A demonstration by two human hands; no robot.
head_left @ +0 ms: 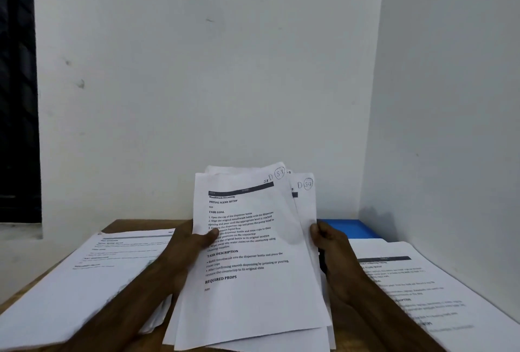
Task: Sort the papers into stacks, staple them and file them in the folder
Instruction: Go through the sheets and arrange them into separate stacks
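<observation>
Head view: hands (194, 242) (327, 239) hold papers (253, 298) upright, long axis vertical, heading uppermost.

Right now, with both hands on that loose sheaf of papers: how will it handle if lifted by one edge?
Probably floppy: the sheaf is thin sheets, held at both side edges by the left hand and right hand. Likely to slide apart: sheets already sit offset at the top corners. Probably light for its size.

wooden table (140, 225), white wall (197, 84), perhaps a window (17, 98)
</observation>
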